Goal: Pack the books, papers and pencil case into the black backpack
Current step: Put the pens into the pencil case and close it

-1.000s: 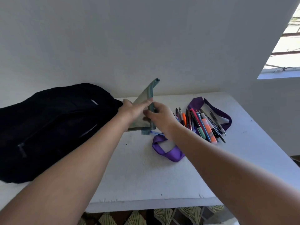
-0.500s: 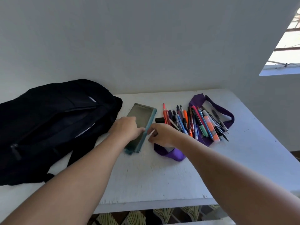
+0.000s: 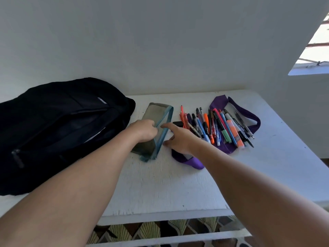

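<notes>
Two hands meet at the flat grey mesh pencil case with teal zipper edging (image 3: 156,129), lying on the white table (image 3: 160,184) between black fabric backpack (image 3: 58,125) and loose pens (image 3: 219,127). Its long axis runs away from the person. Left hand (image 3: 142,131) pinches the zipper edge; right hand (image 3: 179,139), fingers spread and grasping nothing, sits just beside.

Surface (image 3: 160,189): bare stretch along near edge and at far right. Obstacles: black backpack (image 3: 53,125) filling the left side; pencil case (image 3: 156,122) just beside it at centre; pile of pens (image 3: 219,127) on a purple strap (image 3: 249,120) to the right. Narrow gap between pencil case and pens, holding the right hand (image 3: 179,139). Wall (image 3: 160,50) closes the far side.
</notes>
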### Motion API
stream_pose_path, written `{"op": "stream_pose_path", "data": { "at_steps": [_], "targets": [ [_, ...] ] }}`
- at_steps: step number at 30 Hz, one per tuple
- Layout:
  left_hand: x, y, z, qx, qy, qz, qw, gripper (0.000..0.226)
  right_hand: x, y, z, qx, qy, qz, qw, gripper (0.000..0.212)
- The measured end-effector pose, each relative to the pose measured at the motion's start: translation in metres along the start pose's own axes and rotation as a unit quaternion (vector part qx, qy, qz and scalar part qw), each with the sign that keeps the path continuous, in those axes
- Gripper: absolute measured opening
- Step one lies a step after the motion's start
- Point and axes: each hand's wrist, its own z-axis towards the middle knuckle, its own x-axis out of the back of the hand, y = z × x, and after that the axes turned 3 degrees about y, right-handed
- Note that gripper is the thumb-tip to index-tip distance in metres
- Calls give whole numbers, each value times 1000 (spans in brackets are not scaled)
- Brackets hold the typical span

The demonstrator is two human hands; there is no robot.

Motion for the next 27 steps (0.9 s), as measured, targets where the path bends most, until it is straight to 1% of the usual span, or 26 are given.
{"op": "stream_pose_path", "data": {
  "at_steps": [2,4,5,7,9,10,11,12,13,14,15,16,17,19,20,22,24,27],
  "targets": [
    [2,-2,-4,32,38,-39,998,42,-2,-3,2,12,-7,-32,999,57],
    [5,-8,-4,73,98,-97,988,48,-3,-7,3,14,-12,-67,998,50],
    [7,-11,-3,86,113,-109,984,51,-3,-9,3,10,-9,-74,997,49],
    [6,-12,-3,91,95,-90,987,60,-2,-10,4,4,-8,-74,997,49],
    [3,-8,-4,62,75,-25,995,66,1,-10,3,-2,-18,-62,998,46],
    [0,-5,-3,46,71,4,996,64,3,-9,1,-5,-13,-40,999,41],
    [-3,-1,-1,33,70,21,997,58,5,-8,-1,-11,11,-5,1000,34],
    [-4,1,0,24,68,33,997,50,7,-6,-2,-19,54,37,998,25],
    [-5,2,1,16,66,40,997,43,9,-4,-3,-27,118,52,991,17],
    [-4,2,2,9,67,43,997,35,11,-1,-1,-30,182,28,982,14],
    [-4,1,3,1,71,42,997,28,13,1,1,-35,225,-14,974,14],
    [-3,0,4,-5,74,38,997,23,16,2,4,-41,239,-49,969,18],
    [-2,-2,5,-10,76,32,997,21,18,3,7,-49,230,-77,969,27],
    [-2,-6,6,-15,73,17,997,20,23,6,15,-73,180,-140,971,43],
    [-2,-8,7,-17,70,12,997,20,24,6,17,-85,157,-180,967,46],
    [0,-9,7,-20,67,15,997,21,24,10,22,-92,143,-227,959,40],
    [1,-10,6,-22,66,17,997,21,20,13,25,-95,152,-236,955,33],
    [-2,-9,4,-18,57,23,998,21,16,12,26,-93,179,-223,954,34]
  ]
}}
